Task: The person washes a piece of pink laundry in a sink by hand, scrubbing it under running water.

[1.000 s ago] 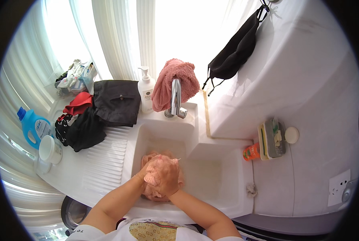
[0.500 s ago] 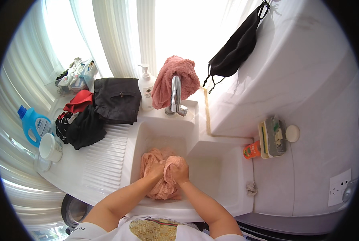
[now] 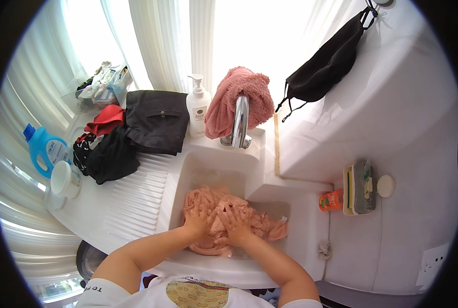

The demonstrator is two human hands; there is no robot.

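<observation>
A wet pink towel-like cloth [image 3: 257, 222] lies bunched in the water of the white sink [image 3: 301, 226]. On its left part rests my left hand [image 3: 199, 219], fingers spread and pressing down. My right hand [image 3: 234, 225] lies flat on the cloth's middle, its fingers apart too. Neither hand is wrapped round the fabric. A loose end of the cloth with a small white tag reaches to the right of my right hand. Behind the basin stands a chrome faucet [image 3: 241, 120], with a darker pink fluffy towel [image 3: 239, 92] draped over it.
Left of the basin is a ribbed washboard [image 3: 142, 197]. Dark shorts [image 3: 157, 120], a black garment [image 3: 113, 156], a white pump bottle [image 3: 198, 110], a white tub [image 3: 65, 179] and a blue detergent bottle [image 3: 47, 151] stand around it. A black mask [image 3: 326, 64] hangs at right.
My hands have loosened from the gripped bundle and now lie spread on it. The cloth has opened out and extends farther right in the sink. The view has shifted slightly.
</observation>
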